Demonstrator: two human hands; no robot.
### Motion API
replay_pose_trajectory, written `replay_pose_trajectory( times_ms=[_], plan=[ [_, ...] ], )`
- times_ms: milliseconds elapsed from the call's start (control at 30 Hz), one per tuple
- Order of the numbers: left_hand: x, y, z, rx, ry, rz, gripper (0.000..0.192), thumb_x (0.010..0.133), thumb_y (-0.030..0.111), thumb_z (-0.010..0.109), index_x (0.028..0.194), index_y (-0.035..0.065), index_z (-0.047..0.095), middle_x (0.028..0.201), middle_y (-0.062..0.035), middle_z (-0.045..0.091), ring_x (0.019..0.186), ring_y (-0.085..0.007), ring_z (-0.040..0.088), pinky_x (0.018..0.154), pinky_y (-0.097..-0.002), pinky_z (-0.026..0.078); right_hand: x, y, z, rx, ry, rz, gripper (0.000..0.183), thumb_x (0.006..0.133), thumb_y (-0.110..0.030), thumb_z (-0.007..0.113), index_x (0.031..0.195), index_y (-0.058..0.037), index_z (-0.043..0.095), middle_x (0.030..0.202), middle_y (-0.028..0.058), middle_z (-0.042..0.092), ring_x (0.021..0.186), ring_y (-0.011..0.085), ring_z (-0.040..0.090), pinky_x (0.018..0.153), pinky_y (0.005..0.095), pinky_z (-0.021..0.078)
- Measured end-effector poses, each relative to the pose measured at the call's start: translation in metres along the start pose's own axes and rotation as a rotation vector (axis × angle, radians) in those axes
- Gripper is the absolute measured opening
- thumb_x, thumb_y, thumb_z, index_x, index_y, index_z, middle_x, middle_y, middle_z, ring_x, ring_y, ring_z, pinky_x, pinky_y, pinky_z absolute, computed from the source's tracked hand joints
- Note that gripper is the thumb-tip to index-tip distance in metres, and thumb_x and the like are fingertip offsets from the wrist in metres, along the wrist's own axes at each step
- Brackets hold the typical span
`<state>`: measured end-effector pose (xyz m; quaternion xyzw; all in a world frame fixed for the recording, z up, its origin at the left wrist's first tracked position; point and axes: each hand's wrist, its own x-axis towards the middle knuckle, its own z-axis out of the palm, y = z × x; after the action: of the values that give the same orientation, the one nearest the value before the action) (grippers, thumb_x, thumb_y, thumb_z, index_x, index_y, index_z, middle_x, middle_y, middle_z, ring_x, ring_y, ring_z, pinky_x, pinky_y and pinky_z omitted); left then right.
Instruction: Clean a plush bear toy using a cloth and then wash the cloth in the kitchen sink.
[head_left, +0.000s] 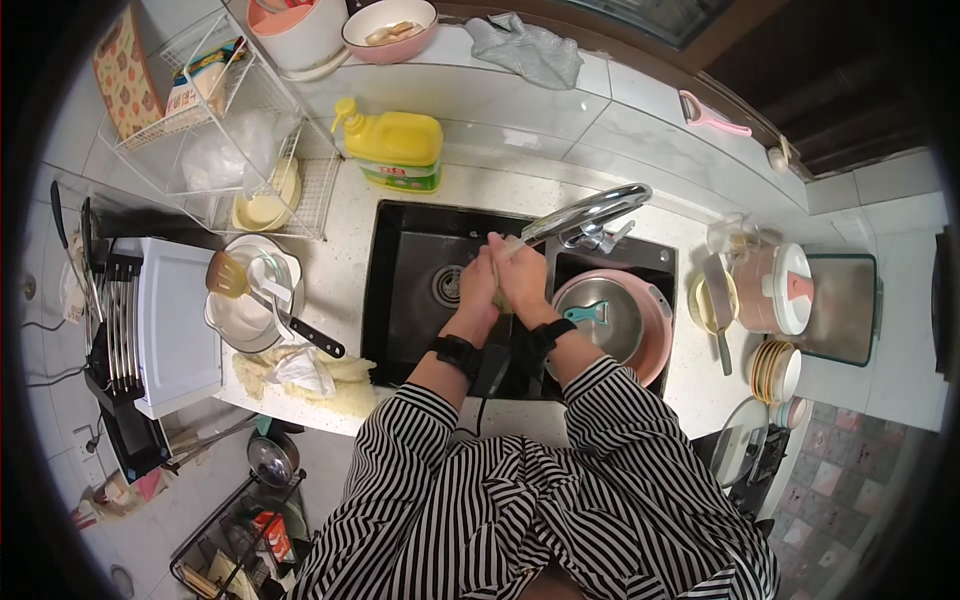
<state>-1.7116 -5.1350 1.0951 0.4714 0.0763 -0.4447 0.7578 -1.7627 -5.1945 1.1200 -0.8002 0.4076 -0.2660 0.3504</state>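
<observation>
My left hand (478, 277) and my right hand (520, 268) press together over the left basin of a black double sink (405, 330). Between the palms is a pale yellow-green item (502, 301), mostly covered by my fingers, so its kind is unclear. The spout of a chrome faucet (592, 204) reaches down right to the fingers of my right hand. A round drain strainer (448, 286) shows left of my hands. In the right basin, a pink basin (660, 330) holds a steel bowl (626, 337) with a teal peeler (587, 313) in it.
Left of the sink are a yellow detergent bottle (394, 142), a white pot (225, 322) with a slotted turner (229, 276) across it, and a yellowish cloth (349, 386). To the right, a knife (718, 289) lies over a small yellow bowl (699, 300), beside a pink lidded pot (754, 289).
</observation>
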Motion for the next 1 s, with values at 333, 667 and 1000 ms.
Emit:
replay_pose_trajectory(
  times_ms=[333,667,1000],
  plan=[
    [0.01,0.009,0.0,0.011,-0.109,-0.066,0.036,0.098,0.045,0.051,0.103,0.0092,0.057,0.102,-0.0058,0.063,0.098,-0.0194,0.061,0.085,-0.0349,0.05,0.018,0.026,0.012,-0.101,-0.028,-0.006,0.051,0.089,-0.043,0.058,0.074,0.0047,0.066,0.07,0.0286,0.062,0.072,0.0432,0.064,0.065,0.0474,0.0509],
    [0.026,0.004,-0.046,-0.242,-0.247,-0.108,0.03,0.102,0.041,0.043,0.109,0.0155,0.057,0.106,-0.0038,0.063,0.104,-0.022,0.06,0.095,-0.0369,0.047,-0.022,-0.021,-0.019,0.379,-0.19,-0.169,0.031,0.085,-0.031,0.07,0.084,-0.0013,0.063,0.073,0.0187,0.062,0.067,0.0314,0.06,0.066,0.0362,0.0503],
    [0.005,0.006,-0.011,-0.103,-0.148,-0.145,0.049,0.098,0.047,0.049,0.125,0.0056,0.054,0.119,-0.0081,0.061,0.109,-0.0205,0.059,0.092,-0.0344,0.048,0.015,0.003,0.006,-0.003,-0.005,-0.091,0.044,0.09,-0.042,0.058,0.07,-0.0041,0.067,0.066,0.0241,0.061,0.066,0.0397,0.063,0.059,0.0447,0.0501]
  ],
)
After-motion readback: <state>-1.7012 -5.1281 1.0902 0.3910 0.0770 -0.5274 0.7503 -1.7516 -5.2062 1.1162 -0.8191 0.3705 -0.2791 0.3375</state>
